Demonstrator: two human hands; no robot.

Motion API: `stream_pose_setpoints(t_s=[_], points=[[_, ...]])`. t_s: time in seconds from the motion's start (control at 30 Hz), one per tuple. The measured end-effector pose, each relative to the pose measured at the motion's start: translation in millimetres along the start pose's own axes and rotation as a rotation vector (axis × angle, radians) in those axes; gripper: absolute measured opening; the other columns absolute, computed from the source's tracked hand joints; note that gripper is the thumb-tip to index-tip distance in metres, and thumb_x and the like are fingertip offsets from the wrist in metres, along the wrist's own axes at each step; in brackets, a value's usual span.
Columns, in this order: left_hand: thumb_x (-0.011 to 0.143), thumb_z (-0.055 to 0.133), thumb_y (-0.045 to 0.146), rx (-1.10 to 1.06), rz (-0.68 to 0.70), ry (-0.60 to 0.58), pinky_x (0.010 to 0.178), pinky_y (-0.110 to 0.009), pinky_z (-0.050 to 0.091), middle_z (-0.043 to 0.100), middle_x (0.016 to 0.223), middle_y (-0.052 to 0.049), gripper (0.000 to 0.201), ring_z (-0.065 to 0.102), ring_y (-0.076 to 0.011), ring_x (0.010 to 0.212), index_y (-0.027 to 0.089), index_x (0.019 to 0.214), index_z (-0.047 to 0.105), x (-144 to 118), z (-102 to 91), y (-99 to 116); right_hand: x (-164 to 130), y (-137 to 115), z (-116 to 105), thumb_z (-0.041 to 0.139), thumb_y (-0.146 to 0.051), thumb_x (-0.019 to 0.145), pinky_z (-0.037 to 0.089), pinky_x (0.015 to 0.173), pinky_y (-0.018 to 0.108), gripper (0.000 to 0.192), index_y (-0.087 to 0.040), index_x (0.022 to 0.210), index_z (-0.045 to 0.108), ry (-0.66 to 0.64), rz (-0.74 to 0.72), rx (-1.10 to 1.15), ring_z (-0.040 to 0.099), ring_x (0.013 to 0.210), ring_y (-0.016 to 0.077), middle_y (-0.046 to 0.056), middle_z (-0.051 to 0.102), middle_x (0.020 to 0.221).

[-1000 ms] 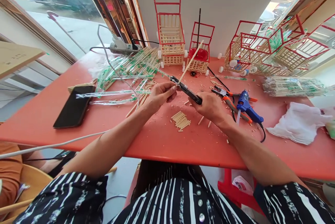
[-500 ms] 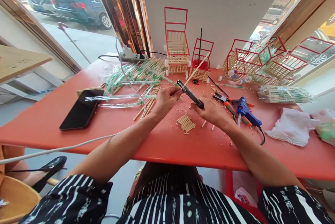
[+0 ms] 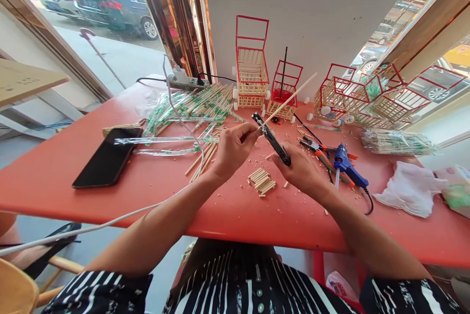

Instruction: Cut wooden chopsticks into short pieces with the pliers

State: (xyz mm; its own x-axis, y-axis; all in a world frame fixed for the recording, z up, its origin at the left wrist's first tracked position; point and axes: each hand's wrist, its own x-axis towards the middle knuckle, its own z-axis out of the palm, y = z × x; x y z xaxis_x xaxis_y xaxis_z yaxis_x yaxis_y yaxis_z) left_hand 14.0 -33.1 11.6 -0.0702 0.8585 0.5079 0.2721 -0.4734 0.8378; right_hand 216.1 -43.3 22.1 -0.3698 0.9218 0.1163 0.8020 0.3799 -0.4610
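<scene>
My left hand [image 3: 235, 148] is closed, pinching a thin wooden chopstick [image 3: 293, 100] near its lower end. The stick slants up and away to the right, across the head of a narrow black hand tool [image 3: 273, 140]. My right hand [image 3: 300, 169] is wrapped round the lower end of that tool; its exact kind is hard to make out. Below the hands lies a small pile of short cut stick pieces [image 3: 261, 181] on the red table [image 3: 227, 211]. Longer bare sticks [image 3: 205, 157] rest beside my left hand.
Small stick-built carts with red frames [image 3: 252, 72] stand along the back, more of them [image 3: 348, 91] at right. Wrapped chopsticks [image 3: 194, 103] lie back left, a phone [image 3: 108, 157] at left. Pliers [image 3: 323, 157], a blue glue gun [image 3: 348, 165] and a white cloth [image 3: 409, 189] lie right.
The chopstick leans further to the right, and a bit more of it sticks out past the tool. Both hands keep their hold. The whole view has shifted slightly.
</scene>
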Motion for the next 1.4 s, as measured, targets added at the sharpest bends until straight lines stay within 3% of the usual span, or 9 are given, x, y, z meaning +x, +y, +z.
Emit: stream_pose_setpoints(t_s=[0.27,0.4,0.53,0.7,0.93,1.1,1.27,1.4], points=[[0.102,0.05,0.037,-0.132,-0.05,-0.277,0.053,-0.026,0.029,0.037,0.057,0.006,0.031,0.032,-0.0105,0.051,0.019,0.081,0.063,3,-5.7,5,5,14,-1,0.053,-0.03,0.096,0.043,0.081,0.037,0.014,-0.021,0.101,0.061,0.174,-0.143,-0.032,0.062,0.092,0.0278,0.013,0.071,0.101],[0.1,0.053,0.028,0.108,0.041,-0.154,0.059,-0.025,0.034,0.045,0.058,0.005,0.028,0.039,-0.0099,0.054,0.018,0.076,0.063,-1,-8.2,15,2,8,2,0.054,-0.032,0.095,0.043,0.082,0.037,0.013,-0.021,0.1,0.058,0.134,-0.143,0.054,0.062,0.092,0.027,0.011,0.07,0.099],[0.099,0.054,0.025,0.286,0.066,-0.071,0.06,-0.025,0.033,0.051,0.059,0.004,0.027,0.042,-0.0108,0.056,0.018,0.074,0.06,-6,-7.1,16,-2,-4,3,0.048,-0.04,0.098,0.042,0.076,0.035,0.021,-0.024,0.085,0.05,0.045,-0.141,0.142,0.058,0.081,0.0234,0.007,0.064,0.087],[0.101,0.051,0.025,0.485,0.104,-0.04,0.06,-0.027,0.031,0.06,0.062,-0.001,0.027,0.048,-0.0132,0.055,0.019,0.076,0.061,-8,-5.0,9,-8,-16,1,0.046,-0.046,0.098,0.038,0.068,0.032,0.029,-0.024,0.08,0.047,-0.038,-0.059,0.218,0.051,0.071,0.0191,0.003,0.057,0.077],[0.101,0.053,0.021,0.712,0.192,-0.004,0.057,-0.03,0.025,0.068,0.064,-0.003,0.022,0.054,-0.0148,0.052,0.019,0.083,0.066,-7,-2.7,3,-11,-20,-4,0.045,-0.055,0.097,0.039,0.068,0.031,0.034,-0.023,0.084,0.051,-0.101,0.023,0.214,0.055,0.074,0.0198,0.003,0.062,0.08],[0.101,0.056,0.018,0.843,0.173,-0.023,0.057,-0.032,0.024,0.071,0.067,-0.006,0.02,0.061,-0.0173,0.057,0.018,0.086,0.069,-5,-0.7,1,-6,-17,-7,0.046,-0.058,0.095,0.039,0.065,0.03,0.038,-0.023,0.083,0.052,-0.161,0.062,0.199,0.055,0.072,0.019,0.002,0.062,0.076],[0.1,0.056,0.018,0.834,0.103,-0.054,0.058,-0.032,0.022,0.074,0.071,-0.007,0.02,0.06,-0.0176,0.059,0.018,0.087,0.071,-4,0.3,2,-5,-19,-10,0.047,-0.057,0.097,0.043,0.069,0.031,0.04,-0.02,0.089,0.06,-0.218,0.158,0.156,0.064,0.081,0.0235,0.006,0.071,0.085],[0.103,0.052,0.022,0.514,0.068,-0.114,0.063,-0.029,0.031,0.068,0.071,-0.004,0.023,0.056,-0.0146,0.061,0.018,0.085,0.066,0,-4.9,7,-6,-16,-10,0.048,-0.054,0.099,0.044,0.071,0.033,0.038,-0.019,0.095,0.064,-0.174,0.113,0.108,0.065,0.082,0.0259,0.009,0.073,0.089]])
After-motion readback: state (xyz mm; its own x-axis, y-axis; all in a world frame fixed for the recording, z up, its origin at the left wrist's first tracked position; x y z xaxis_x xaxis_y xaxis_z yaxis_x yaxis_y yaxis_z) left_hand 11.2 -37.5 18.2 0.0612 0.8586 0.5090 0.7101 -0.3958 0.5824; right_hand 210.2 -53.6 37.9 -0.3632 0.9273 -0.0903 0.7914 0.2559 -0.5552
